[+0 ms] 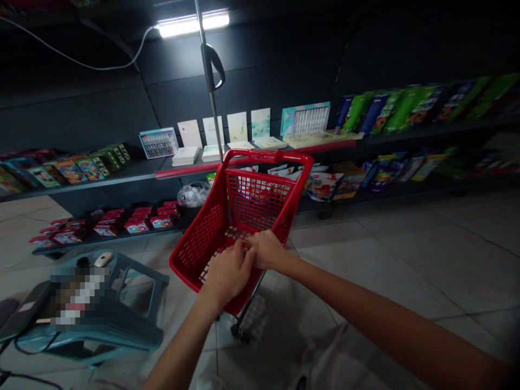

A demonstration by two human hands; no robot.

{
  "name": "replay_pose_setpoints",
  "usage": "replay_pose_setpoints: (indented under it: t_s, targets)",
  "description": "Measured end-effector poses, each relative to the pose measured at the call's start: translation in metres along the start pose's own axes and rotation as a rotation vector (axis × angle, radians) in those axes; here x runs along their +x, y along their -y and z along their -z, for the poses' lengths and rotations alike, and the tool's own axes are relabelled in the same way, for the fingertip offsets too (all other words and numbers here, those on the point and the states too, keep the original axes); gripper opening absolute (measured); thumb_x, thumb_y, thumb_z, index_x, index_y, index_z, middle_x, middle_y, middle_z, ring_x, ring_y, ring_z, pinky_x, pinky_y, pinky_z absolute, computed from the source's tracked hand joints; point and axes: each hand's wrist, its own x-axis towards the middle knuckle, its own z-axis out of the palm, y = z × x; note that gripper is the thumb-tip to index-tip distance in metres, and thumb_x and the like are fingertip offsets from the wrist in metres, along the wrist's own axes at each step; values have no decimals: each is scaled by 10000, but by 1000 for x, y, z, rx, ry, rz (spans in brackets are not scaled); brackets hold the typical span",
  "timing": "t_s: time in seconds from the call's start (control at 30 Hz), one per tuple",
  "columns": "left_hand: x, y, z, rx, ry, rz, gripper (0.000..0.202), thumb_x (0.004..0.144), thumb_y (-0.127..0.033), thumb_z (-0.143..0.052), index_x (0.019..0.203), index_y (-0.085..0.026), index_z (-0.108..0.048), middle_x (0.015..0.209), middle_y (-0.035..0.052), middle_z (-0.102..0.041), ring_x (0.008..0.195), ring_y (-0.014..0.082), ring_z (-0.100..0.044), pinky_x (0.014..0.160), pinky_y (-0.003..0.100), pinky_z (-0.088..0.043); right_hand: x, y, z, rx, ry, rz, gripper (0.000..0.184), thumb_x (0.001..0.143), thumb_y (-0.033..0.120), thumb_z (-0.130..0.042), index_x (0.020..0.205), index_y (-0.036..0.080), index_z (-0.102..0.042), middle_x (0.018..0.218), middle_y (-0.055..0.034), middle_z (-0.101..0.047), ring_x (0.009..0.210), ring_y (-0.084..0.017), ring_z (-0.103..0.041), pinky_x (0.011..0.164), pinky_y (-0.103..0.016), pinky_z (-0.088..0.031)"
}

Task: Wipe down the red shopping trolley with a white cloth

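Note:
A red plastic shopping cart [205,235] with a mesh basket stands on the tiled floor, its handle bar on the far side. Over its near right rim my two hands come together. My left hand [229,271] is closed, its fingers curled and its knuckles up. Against it, slightly farther off, lies my right hand [266,249], also closed, with its fingers bent in toward the left. Whatever the fingers may hold is hidden behind the hands. The part of the basket floor that shows is bare red mesh.
A blue-grey plastic stool [142,330] carrying a dark item stands at left. Behind the cart, a dark shelf bears books [260,124], marker sets [306,119], snack bags [400,111] and small boxes [83,169]. A metal pole [214,111] rises behind the cart beneath a lamp [193,23].

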Motion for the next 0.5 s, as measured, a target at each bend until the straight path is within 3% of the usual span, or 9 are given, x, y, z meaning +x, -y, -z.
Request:
replay_pose_setpoints:
  t_s: [0.13, 0.23, 0.3, 0.37, 0.43, 0.5]
  targets:
    - [-17, 10, -32, -58, -103, -13, 631, 1019, -599, -278, 1548, -266, -368, 1477, 150, -585, 1257, 296, -648, 968, 390, -518, 7, 2, -9, 18, -113, -61, 355, 906, 333, -466, 892, 160, -776, 920, -162, -770, 868, -271, -729, 749, -316, -461]
    - [-13, 21, -42, -53, -97, -27, 702, 1013, -609, -320, 1600, -229, -268, 1507, 169, -554, 1252, 295, -652, 985, 374, -511, 11, -1, -13, 183, -236, -110, 311, 845, 286, -477, 824, 170, -764, 880, -129, -772, 845, -262, -716, 742, -300, -464]
    - [-8, 27, -42, -41, -86, -41, 656, 1025, -568, -329, 1574, -210, -326, 1468, 171, -591, 1223, 289, -669, 984, 366, -508, 14, -11, -15, 463, -361, -216, 337, 837, 267, -427, 833, 151, -743, 868, -117, -761, 832, -250, -700, 712, -279, -476]
    - [-4, 31, -39, -26, -53, -80, 556, 1046, -519, -287, 1470, -223, -490, 1356, 155, -676, 1173, 277, -692, 976, 360, -505, 16, -28, -14, 860, -561, -408, 385, 835, 261, -363, 912, 114, -711, 881, -131, -738, 813, -240, -684, 665, -269, -495]
    - [1, 36, -35, 8, 2, -124, 541, 1057, -506, -231, 1245, -250, -670, 1162, 136, -758, 1075, 265, -724, 941, 354, -507, 15, -53, -13, 1252, -823, -586, 422, 824, 266, -342, 1032, 85, -662, 937, -146, -713, 837, -234, -675, 660, -275, -523]
    - [6, 41, -33, 50, 41, -151, 600, 1059, -526, -200, 1014, -261, -737, 983, 123, -780, 958, 248, -742, 881, 336, -507, 8, -82, -13, 1520, -1063, -672, 421, 809, 280, -375, 1100, 98, -618, 976, -132, -689, 881, -223, -667, 691, -285, -548]
